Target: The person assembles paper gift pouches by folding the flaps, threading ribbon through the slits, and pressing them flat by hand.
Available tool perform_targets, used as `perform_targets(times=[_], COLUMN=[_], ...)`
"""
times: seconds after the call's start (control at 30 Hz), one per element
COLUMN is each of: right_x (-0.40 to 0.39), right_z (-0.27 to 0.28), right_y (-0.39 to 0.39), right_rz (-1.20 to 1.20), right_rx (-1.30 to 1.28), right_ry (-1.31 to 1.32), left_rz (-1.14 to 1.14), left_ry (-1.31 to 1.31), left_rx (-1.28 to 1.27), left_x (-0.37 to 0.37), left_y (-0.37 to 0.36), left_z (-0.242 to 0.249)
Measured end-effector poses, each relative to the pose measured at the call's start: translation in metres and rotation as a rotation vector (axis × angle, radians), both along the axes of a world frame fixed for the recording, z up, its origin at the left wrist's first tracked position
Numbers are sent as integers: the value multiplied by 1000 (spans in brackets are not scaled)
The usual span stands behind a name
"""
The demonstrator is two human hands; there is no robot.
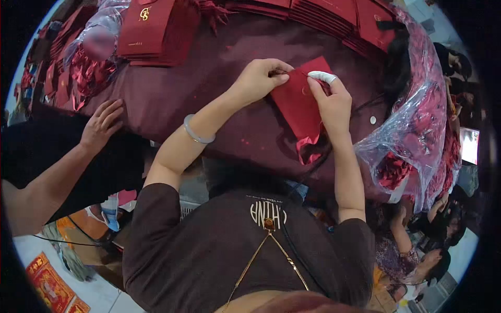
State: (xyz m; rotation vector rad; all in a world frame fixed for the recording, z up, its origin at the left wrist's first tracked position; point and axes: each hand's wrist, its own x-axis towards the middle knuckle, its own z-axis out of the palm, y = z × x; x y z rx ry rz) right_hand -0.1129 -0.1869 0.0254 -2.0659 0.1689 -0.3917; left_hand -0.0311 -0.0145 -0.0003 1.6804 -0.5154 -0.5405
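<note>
A dark red envelope point(297, 104) lies tilted on the maroon tablecloth point(177, 88), and both my hands hold it. My left hand point(258, 78), with a pale bangle on its wrist, pinches the envelope's top edge. My right hand point(331, 101) grips the envelope's right side, and one fingertip, wrapped in white tape, presses near the top corner. A shiny red foil piece point(308, 148) sticks out below the envelope's lower end.
Stacks of red envelopes point(151, 31) and more red envelope stacks point(334, 13) line the table's far side. A clear plastic bag point(417, 125) of red foil items hangs at the right. Another person's hand point(102, 125) rests on the table's left edge. Other people sit at the lower right.
</note>
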Motion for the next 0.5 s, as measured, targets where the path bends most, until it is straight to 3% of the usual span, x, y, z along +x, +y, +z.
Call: perform_targets(times=[0.07,0.2,0.27,0.4,0.5], right_x=[1,-3,-5,-21,-33], right_z=[0,8,11,41,65], right_y=[2,7,5,-1,-4], right_rz=[18,-16,-54,-148,-249], right_rx=[-149,-178,-143,211,213], right_ry=[-103,-112,-157,-28,-95], left_rz=[13,8,-5,17,-7], left_ry=[29,54,177,220,204], left_rx=[16,41,-65,-70,-61], left_x=[-1,-2,0,-1,1], left_y=[1,5,5,4,6], left_z=[1,14,9,18,12])
